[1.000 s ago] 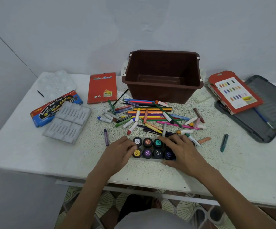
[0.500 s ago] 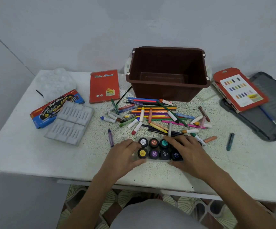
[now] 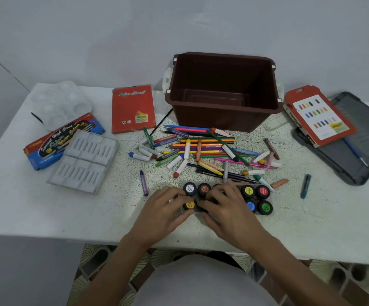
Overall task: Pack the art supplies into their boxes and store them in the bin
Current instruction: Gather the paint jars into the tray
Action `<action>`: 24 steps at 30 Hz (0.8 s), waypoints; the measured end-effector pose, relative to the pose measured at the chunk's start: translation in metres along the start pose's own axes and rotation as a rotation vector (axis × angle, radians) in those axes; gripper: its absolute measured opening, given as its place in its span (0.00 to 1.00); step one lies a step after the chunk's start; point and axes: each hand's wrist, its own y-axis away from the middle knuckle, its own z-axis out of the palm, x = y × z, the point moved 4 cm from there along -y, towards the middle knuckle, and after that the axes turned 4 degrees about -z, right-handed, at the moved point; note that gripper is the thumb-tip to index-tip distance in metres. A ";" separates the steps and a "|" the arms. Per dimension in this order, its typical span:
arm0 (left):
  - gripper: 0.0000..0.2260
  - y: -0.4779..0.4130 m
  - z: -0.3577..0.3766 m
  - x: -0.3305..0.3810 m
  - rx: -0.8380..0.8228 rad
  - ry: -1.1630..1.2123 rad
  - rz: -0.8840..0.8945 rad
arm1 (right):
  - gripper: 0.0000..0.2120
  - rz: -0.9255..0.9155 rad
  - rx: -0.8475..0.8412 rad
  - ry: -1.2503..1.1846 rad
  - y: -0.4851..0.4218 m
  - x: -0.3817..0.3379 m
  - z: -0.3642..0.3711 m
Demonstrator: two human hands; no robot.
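I am leaning over the white table (image 3: 46, 206), and my 2 hands are meeting on the paint pots (image 3: 248, 191) near its front edge. My left hand (image 3: 163, 210) is curling thumb and fingers round the yellow-lidded pot (image 3: 189, 205) at the row's left end, pinching it. My right hand (image 3: 230, 210) is lying bent over the middle pots and hiding them; I cannot tell whether it is gripping one. 4 pots are showing uncovered at 3 o'clock of that hand.

A purple crayon (image 3: 143, 183) is lying at 10 o'clock of my left hand, and a dark green crayon (image 3: 305, 186) is lying apart at 3 o'clock of my right. Just beyond the pots, at 12 o'clock, the loose crayons and pencils (image 3: 205, 151) are sprawling in a heap. At 10 o'clock the grey moulded insert (image 3: 84, 161) is touching the blue and red watercolour box (image 3: 46, 149).

Farther off, the red pencil box (image 3: 132, 108) is lying flat at 11 o'clock. The brown bin (image 3: 223, 120) is standing open behind the heap at 12 o'clock. At 2 o'clock the red pastel box (image 3: 318, 115) is lying on the open grey case (image 3: 344, 164). The clear palette (image 3: 60, 102) is sitting in the far left corner.
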 end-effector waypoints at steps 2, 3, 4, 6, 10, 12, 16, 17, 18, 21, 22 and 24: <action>0.14 -0.002 -0.002 -0.002 -0.005 -0.023 0.011 | 0.14 0.015 -0.006 0.026 -0.001 -0.001 0.003; 0.14 -0.003 -0.003 -0.002 -0.009 -0.037 0.022 | 0.14 0.024 -0.003 0.037 -0.001 -0.001 0.003; 0.14 -0.004 -0.004 -0.003 -0.012 -0.053 0.035 | 0.14 0.036 0.000 0.047 -0.001 -0.001 0.002; 0.15 -0.004 -0.005 -0.003 -0.007 -0.086 0.052 | 0.14 0.061 -0.001 0.062 -0.002 0.000 0.002; 0.13 -0.003 -0.006 0.001 0.076 -0.128 0.017 | 0.14 0.106 0.008 0.047 0.000 -0.002 0.007; 0.12 -0.003 -0.004 0.005 0.118 -0.152 0.008 | 0.14 0.119 0.025 0.035 0.001 -0.002 0.008; 0.10 -0.001 -0.002 0.006 0.161 -0.173 0.033 | 0.13 0.108 0.049 0.024 0.000 -0.001 0.007; 0.10 -0.001 -0.001 0.005 0.155 -0.164 0.031 | 0.13 0.104 0.050 0.017 0.000 0.000 0.007; 0.10 -0.001 -0.001 0.004 0.143 -0.147 0.026 | 0.13 0.102 0.046 0.008 0.000 0.001 0.007; 0.10 -0.003 -0.002 -0.002 0.088 -0.054 -0.003 | 0.12 0.097 0.032 -0.013 -0.001 0.002 0.007; 0.10 -0.004 -0.003 -0.004 0.069 -0.021 -0.011 | 0.12 0.094 0.035 -0.022 -0.001 0.003 0.006; 0.10 -0.005 -0.004 -0.006 0.048 0.013 -0.014 | 0.11 0.093 0.059 -0.058 -0.002 0.003 0.003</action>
